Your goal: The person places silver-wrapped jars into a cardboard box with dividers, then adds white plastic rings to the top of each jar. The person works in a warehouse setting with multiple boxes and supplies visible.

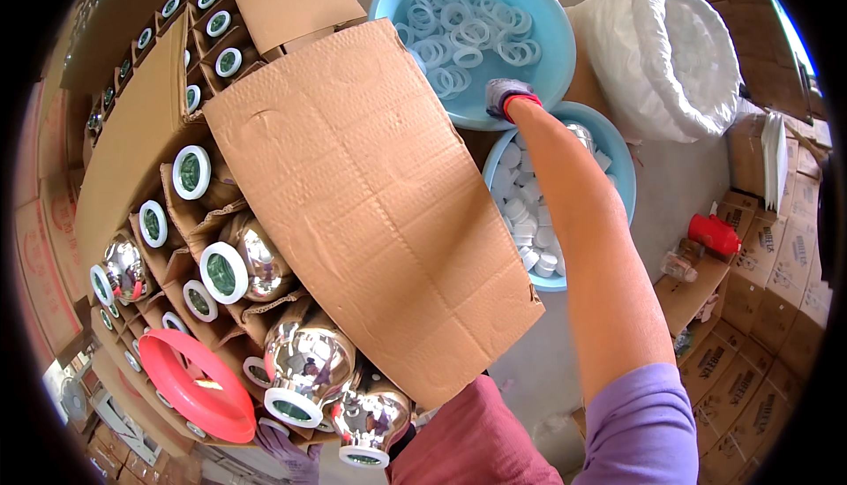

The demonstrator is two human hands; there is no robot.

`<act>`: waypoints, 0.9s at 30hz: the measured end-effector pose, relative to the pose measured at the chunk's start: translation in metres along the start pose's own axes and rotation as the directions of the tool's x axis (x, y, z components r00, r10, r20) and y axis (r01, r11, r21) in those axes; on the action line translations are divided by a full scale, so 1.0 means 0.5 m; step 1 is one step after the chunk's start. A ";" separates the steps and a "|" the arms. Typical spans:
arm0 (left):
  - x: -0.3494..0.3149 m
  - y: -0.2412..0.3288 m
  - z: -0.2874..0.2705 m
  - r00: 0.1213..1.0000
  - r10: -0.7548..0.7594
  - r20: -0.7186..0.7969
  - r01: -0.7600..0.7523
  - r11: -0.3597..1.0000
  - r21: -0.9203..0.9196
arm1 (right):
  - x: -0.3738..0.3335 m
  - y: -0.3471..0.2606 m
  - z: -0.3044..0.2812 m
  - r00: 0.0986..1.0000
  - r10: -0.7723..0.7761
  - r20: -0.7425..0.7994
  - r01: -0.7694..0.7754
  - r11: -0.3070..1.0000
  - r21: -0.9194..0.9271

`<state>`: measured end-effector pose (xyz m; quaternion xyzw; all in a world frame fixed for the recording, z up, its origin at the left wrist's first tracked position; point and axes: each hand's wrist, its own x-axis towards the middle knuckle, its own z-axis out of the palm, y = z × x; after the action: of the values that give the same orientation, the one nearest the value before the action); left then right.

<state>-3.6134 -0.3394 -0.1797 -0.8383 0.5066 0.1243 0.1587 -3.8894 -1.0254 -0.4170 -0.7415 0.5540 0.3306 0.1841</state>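
Note:
My right hand (512, 98), in a grey glove with a red cuff, is over the near rim of a blue basin (559, 39) with clear plastic rings (472, 33). Its fingers are turned away from view. Low on the left, part of my left hand (288, 457) in a pale purple glove shows beside silvered flask liners; its fingers are mostly hidden. One liner (309, 357) leans out of the divided carton, and another (371, 419) hangs beside it. Both have white rings at the mouth. A red plastic ring (196, 388) lies over the carton's cells.
A cardboard flap (371, 194) spans the middle. A second blue basin (625, 167) holds white caps (529, 220). Beyond stands a white sack (648, 52). Stacked cartons (750, 308) line the right side, with a red container (713, 234) among them. More liners fill a carton (146, 114) at the far left.

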 end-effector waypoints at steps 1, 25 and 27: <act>0.006 0.004 0.006 1.000 -0.010 -0.005 0.010 1.000 -0.007 | 0.001 0.009 -0.005 0.999 -0.045 0.011 0.044 0.999 0.012; 0.166 0.112 -0.420 0.961 0.098 -0.260 -0.260 -0.010 -0.966 | -0.974 -0.388 -0.176 0.511 -0.857 0.065 0.099 0.133 0.986; 0.164 0.074 -0.414 0.967 0.256 0.006 -0.002 0.029 -1.000 | -0.989 -0.425 -0.163 0.539 -0.841 0.045 0.146 0.145 0.979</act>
<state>-3.5990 -0.5030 -0.0248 -0.6486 0.3360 0.5300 -0.4308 -3.7483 -0.6639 -0.0352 -0.5024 0.2357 0.0943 0.8265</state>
